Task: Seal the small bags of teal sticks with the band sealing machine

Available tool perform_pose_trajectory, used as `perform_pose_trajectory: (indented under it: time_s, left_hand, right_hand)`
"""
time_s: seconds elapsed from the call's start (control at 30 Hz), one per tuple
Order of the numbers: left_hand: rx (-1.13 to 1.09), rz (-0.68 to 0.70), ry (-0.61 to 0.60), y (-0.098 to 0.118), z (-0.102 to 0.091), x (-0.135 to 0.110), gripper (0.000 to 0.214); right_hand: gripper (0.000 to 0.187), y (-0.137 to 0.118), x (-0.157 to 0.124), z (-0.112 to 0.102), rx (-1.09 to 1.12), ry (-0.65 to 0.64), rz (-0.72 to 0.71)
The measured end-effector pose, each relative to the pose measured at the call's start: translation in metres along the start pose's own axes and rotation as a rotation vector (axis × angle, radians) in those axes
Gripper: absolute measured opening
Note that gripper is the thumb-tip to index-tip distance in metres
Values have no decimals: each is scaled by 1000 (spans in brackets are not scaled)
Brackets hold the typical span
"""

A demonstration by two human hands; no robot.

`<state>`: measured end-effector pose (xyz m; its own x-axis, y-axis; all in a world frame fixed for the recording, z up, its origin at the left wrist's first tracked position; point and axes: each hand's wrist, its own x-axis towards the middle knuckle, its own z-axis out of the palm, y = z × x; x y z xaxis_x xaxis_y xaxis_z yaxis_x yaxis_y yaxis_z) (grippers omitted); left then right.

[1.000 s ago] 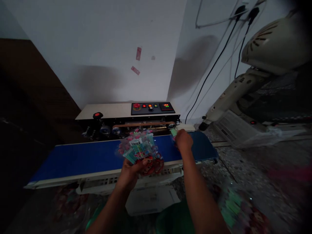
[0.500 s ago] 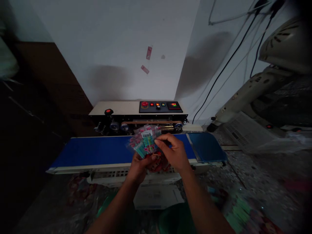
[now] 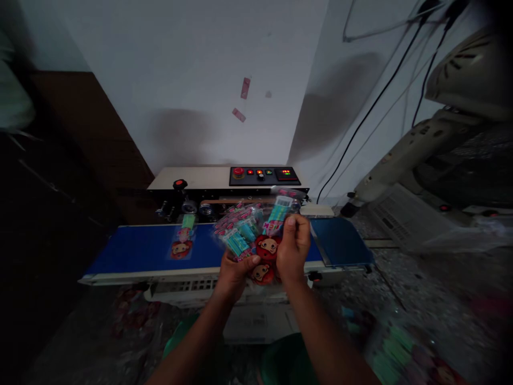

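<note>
Since half a second ago, your right hand (image 3: 293,251) has pulled one packet (image 3: 276,219) up off the fan of packets (image 3: 240,232); its fingers are pinched shut on it. Your left hand (image 3: 236,267) grips the fan from below, while another packet (image 3: 182,240) lies on the blue belt (image 3: 136,248) off to the left.

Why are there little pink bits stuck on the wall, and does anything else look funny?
Two pink scraps cling crookedly to the white wall above the sealing machine, far from any other packets. Loose packets also lie scattered on the floor at lower right. The left hand and right hand grip a fanned bunch of packets.
</note>
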<state>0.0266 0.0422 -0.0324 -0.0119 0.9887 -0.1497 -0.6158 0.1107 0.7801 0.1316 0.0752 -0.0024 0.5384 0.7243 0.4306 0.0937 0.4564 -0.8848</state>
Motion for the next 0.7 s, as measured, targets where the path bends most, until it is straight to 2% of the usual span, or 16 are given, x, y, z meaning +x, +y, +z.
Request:
perform_pose_trajectory:
  time_s: [0.1, 0.23, 0.37, 0.5, 0.6, 0.7]
  left_hand:
    - [45, -4, -19, -4, -2, 0, 39]
    - [83, -13, 11, -5, -4, 1, 37]
    - [95, -7, 35, 0, -9, 2, 39]
    - [140, -5, 56, 3, -13, 4, 40]
    - [158, -22, 52, 2, -13, 3, 38]
    - [155, -34, 14, 1, -10, 1, 34]
  right_hand:
    - [22, 7, 9, -3, -44, 104, 38]
    - [29, 13, 31, -24, -253, 93, 47]
    - [29, 28, 63, -70, -757, 61, 8]
    - [31, 48, 84, -107, -1276, -16, 213]
    - [31, 59, 89, -111, -1460, -101, 340]
    - [31, 66, 89, -98, -1492, -160, 366]
